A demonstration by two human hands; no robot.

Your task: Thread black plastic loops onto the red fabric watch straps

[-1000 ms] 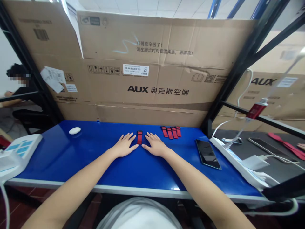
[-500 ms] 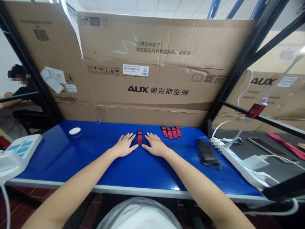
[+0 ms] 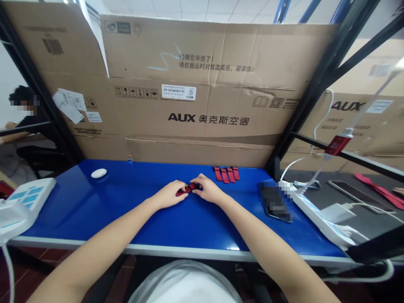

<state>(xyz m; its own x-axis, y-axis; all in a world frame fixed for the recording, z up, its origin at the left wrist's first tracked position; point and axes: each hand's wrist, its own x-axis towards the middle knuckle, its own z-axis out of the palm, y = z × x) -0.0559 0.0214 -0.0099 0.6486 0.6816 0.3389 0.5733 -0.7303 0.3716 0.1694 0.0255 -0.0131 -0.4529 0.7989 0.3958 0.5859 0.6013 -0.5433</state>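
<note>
Left hand (image 3: 170,194) and right hand (image 3: 207,189) both clamped on the red strap (image 3: 186,191), one per end, over the blue surface (image 3: 151,227); ends partly hidden by fingers. Four red straps (image 3: 226,174) lie beyond, to the right. Phone (image 3: 275,203) pixelated. White power strip (image 3: 318,216) holds plugs. Person (image 3: 34,113) at left partly cut off by the frame post.

A brown cardboard panel (image 3: 142,120) at the far edge of the glossy blue desk (image 3: 176,227) reads “AUX 奥克斯空调” below “师傅您辛苦了! 请在搬运时对我温柔些,谢谢您!” Its white rectangular label (image 3: 178,92) shows “KFR-46G” and “25”; “AUX” also marks a second brown cardboard panel (image 3: 383,132), beyond the desk's right edge.
</note>
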